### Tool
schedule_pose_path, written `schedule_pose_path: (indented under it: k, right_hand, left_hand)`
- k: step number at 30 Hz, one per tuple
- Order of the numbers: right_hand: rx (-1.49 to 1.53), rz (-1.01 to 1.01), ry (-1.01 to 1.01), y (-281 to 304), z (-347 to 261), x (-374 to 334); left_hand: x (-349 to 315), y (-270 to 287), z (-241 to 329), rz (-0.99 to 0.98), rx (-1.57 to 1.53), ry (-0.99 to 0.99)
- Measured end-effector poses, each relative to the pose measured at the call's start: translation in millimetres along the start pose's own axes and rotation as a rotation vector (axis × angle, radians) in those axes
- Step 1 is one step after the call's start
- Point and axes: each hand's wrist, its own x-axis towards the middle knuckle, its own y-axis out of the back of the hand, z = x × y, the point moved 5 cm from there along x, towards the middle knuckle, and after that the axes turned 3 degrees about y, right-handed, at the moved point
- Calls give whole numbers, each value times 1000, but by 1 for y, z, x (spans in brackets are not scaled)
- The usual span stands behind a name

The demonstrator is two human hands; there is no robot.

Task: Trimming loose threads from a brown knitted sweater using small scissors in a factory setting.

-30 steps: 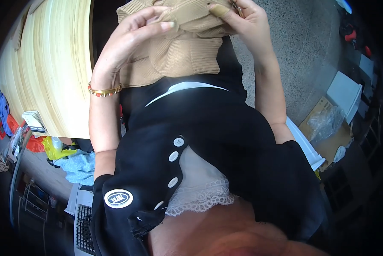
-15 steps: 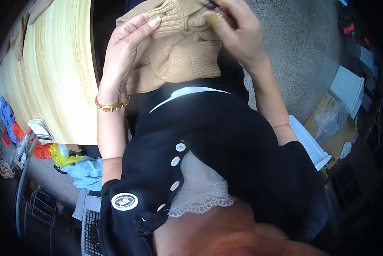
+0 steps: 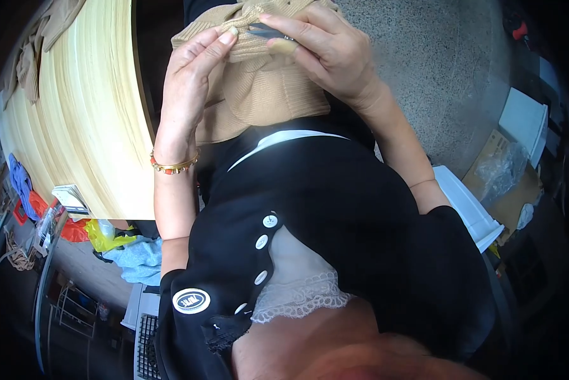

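A tan ribbed knit garment (image 3: 272, 95) lies bunched across my lap. My left hand (image 3: 199, 69) pinches a fold of it between thumb and fingers near the top. In my right hand (image 3: 335, 54) is a small pair of thread snips (image 3: 265, 31), its dark pointed blades aimed left at the pinched knit. The blade tips are close to my left fingertips; whether they touch the yarn I cannot tell. A yellowish covering shows on my right thumb.
At left stands a wooden table (image 3: 94, 126) with more tan knit pieces (image 3: 31, 63) at its far edge and a small stack of cards (image 3: 70, 199) near its corner. Bags and a light blue cloth (image 3: 135, 259) lie beyond it. A white bin (image 3: 468, 209) and cardboard (image 3: 506, 190) are at right.
My right hand has turned inward and come down toward my left fingers, so the snips' blades now show against the knit. My left hand keeps its pinch.
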Motion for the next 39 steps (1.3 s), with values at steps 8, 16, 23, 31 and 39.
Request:
schedule_pose_path:
  k: [8,16,23,31,39]
  right_hand:
    - [22,-72,-70,0,-1,3]
    - [14,-68,-85,-1,0,6]
    - [13,-49,-81,-1,-1,6]
    - [16,-74,-74,-2,-4,8]
    - [-3,-33,-31,0,-6,6]
  left_hand:
    - [0,3,-5,27,-78,-6]
    - [1,4,-9,42,-149,-2]
    - [1,4,-11,31,-195,4]
    - [-3,-2,-4,73,-163,-31]
    - [-6,-2,-4,76,-99,-48]
